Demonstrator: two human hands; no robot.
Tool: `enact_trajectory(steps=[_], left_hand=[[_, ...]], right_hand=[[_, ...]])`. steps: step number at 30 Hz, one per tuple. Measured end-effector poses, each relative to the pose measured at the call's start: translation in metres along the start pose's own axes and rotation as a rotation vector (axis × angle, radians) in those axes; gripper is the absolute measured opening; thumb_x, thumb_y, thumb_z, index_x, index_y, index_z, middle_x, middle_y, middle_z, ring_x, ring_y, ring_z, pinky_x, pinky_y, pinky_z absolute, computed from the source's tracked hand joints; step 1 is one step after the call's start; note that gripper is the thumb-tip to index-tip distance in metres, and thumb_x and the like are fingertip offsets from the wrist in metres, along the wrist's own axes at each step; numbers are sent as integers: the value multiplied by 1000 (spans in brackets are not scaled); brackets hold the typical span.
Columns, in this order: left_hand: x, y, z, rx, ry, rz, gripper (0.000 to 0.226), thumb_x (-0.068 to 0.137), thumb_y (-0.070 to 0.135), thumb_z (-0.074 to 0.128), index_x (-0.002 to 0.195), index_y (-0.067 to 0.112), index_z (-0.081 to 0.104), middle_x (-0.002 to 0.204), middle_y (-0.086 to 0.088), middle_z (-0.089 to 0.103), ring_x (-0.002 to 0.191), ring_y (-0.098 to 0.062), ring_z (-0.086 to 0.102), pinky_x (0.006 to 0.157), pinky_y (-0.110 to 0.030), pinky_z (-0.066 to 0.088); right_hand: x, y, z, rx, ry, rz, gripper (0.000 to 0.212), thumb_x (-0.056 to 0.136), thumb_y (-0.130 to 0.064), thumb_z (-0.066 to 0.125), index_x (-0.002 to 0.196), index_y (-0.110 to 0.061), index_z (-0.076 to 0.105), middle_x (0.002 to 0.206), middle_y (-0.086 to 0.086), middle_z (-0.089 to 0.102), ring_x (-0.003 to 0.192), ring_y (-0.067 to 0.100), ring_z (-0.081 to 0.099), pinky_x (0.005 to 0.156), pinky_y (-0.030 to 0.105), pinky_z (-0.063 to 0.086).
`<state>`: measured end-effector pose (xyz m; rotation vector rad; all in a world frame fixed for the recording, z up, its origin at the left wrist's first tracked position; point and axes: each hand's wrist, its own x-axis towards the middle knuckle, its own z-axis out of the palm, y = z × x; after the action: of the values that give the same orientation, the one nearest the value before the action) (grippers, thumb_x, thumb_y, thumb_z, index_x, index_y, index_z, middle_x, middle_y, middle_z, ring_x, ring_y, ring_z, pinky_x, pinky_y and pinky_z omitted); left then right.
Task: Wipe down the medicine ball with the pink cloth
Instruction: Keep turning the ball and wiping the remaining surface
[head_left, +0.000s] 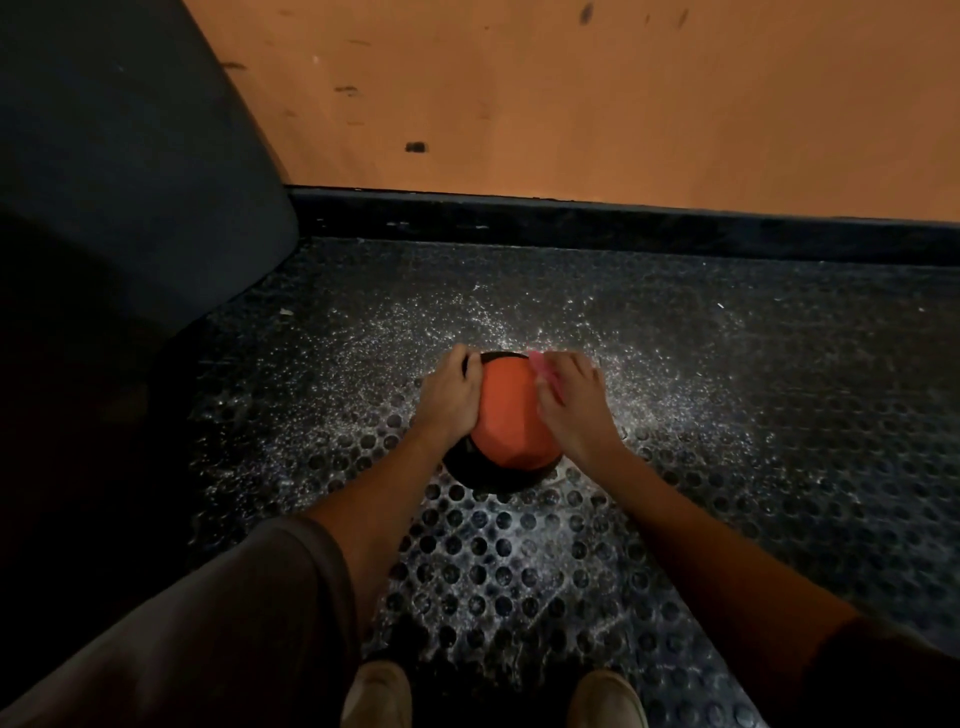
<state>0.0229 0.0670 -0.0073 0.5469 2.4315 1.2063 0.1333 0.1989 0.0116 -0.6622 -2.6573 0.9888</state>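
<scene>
**Both hands on the ball**

We see the left hand (448, 396) pressed flat against the left side of the medicine ball (506, 415), steadying it. The right hand (571, 402) presses the pink cloth (543, 370) to the ball's upper right; only a scrap of cloth shows past the fingers. The orange-and-black ball sits on the studded black floor mat (727, 415), near the dark baseboard (623, 228) and orange wall (571, 104). A dark padded shape (130, 182) stands left. Two shoes (376, 696) show below.

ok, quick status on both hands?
Left hand: open, palm and fingers spread on the left side of the medicine ball, steadying it.
Right hand: closed on the pink cloth, pressing it against the ball's upper right.
</scene>
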Motion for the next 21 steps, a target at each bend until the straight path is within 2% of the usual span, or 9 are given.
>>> enact_trajectory(steps=[2,3,7,8,11,13,16,18,21], left_hand=[[3,0,-2,-58,30,-91,29,105,36,28,96,14,45,87,-4,53,81,-19,51,65,-31,36],[4,-1,-2,-78,46,-118,28,105,35,28,96,14,44,89,-5,53,81,-19,51,68,-32,36],[4,-8,-5,-127,107,-183,22,105,29,26,97,14,40,92,-11,53,84,-24,51,71,-34,36],[3,-10,-6,-140,109,-199,22,105,30,25,97,15,39,92,-11,53,84,-25,52,71,-36,39],[2,-13,-7,-156,120,-236,23,105,30,23,96,16,38,95,-13,53,91,-29,54,78,-41,44],[1,-8,-7,-135,142,-262,23,105,30,24,99,14,40,103,-14,53,97,-30,53,82,-42,42],[4,-7,-7,-141,154,-324,29,105,33,24,108,11,44,115,-16,53,105,-32,53,93,-45,43],[6,-11,-8,-166,135,-348,31,104,38,22,109,14,41,120,-18,53,106,-33,53,96,-51,44],[-4,-5,-9,-6,105,-309,37,104,43,19,116,15,39,128,-15,45,114,-32,48,96,-46,42]], right_hand=[[8,-3,4,31,-5,143,33,100,-24,43,130,-17,53,127,4,49,121,22,39,102,31,27],[12,-10,7,5,-9,106,32,99,-23,43,127,-16,55,128,4,50,122,23,39,103,31,27],[13,-28,12,-32,-51,-250,33,94,-28,43,119,-26,65,125,-11,55,118,15,41,97,27,30],[9,-24,9,4,-41,-260,32,95,-27,45,120,-25,65,125,-13,53,117,10,39,98,27,30],[5,-10,3,96,-1,-29,32,100,-23,47,130,-18,57,127,-3,50,116,10,34,103,34,32],[9,-12,8,76,0,36,33,100,-23,44,131,-18,56,129,0,50,120,18,37,100,30,29],[10,-31,14,-17,-51,-211,35,94,-29,43,124,-28,61,130,-11,52,120,19,41,96,31,34],[8,-27,11,-17,-103,-299,36,95,-32,44,127,-32,59,133,-17,51,123,15,41,102,32,32],[14,-4,8,144,-73,-30,39,99,-39,41,135,-28,51,133,-6,49,123,16,40,103,37,37]])
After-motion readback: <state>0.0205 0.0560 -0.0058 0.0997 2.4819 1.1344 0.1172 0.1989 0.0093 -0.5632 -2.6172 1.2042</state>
